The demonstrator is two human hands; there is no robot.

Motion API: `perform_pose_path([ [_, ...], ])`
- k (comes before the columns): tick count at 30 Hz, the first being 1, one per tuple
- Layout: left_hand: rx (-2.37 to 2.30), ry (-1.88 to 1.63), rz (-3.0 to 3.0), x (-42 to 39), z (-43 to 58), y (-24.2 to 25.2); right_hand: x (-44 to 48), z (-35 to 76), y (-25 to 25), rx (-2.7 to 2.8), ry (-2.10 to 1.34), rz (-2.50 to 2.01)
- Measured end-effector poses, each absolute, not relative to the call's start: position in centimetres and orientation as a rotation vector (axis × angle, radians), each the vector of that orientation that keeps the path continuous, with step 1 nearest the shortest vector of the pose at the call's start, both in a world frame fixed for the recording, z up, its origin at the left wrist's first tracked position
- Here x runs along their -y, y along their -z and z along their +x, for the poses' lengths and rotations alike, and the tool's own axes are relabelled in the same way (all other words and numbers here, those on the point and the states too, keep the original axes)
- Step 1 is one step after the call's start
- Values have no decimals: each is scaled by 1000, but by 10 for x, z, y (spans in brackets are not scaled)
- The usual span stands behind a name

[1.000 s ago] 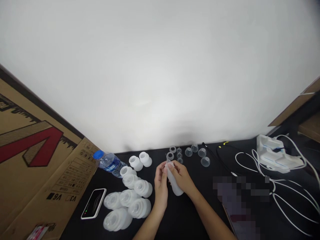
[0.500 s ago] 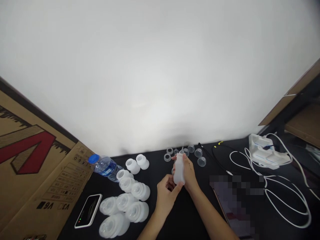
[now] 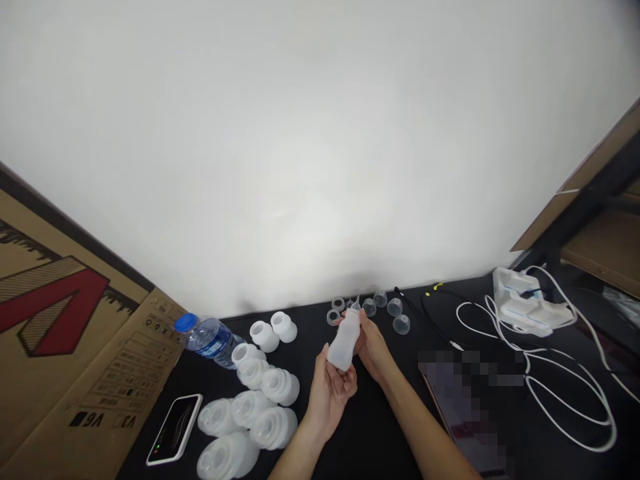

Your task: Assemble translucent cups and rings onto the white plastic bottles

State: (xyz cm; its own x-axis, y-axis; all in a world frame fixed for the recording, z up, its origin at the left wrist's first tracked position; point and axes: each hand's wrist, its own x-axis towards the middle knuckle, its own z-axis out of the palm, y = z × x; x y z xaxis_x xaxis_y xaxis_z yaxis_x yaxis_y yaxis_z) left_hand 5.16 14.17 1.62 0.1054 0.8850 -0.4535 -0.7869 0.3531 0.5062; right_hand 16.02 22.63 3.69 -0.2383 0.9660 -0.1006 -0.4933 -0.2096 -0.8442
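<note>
Both hands hold a small translucent white squeeze bottle with a pointed nozzle, tilted a little to the right above the black table. My left hand cups the bottle's base from below, fingers curled. My right hand grips its upper body from the right. Just beyond the bottle lie several small clear caps and rings. To the left lies a heap of white bottles on their sides.
A water bottle with a blue cap lies at the left by a large cardboard box. A phone rests near the front left. White cables and a white device occupy the right.
The bottle has gone from lying between my hands to standing nozzle-up. My left hand dropped below it and now supports its base; my right hand stayed on it.
</note>
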Motion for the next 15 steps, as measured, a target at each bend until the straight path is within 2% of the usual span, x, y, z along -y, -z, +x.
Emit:
perform_pose_path([
  [6,-562,-1095,83,-144,43,-18,-223,160,-39,901,-1730,-722],
  [15,-537,-1125,-2,-144,50,-18,-223,163,-41,865,-1704,-687],
])
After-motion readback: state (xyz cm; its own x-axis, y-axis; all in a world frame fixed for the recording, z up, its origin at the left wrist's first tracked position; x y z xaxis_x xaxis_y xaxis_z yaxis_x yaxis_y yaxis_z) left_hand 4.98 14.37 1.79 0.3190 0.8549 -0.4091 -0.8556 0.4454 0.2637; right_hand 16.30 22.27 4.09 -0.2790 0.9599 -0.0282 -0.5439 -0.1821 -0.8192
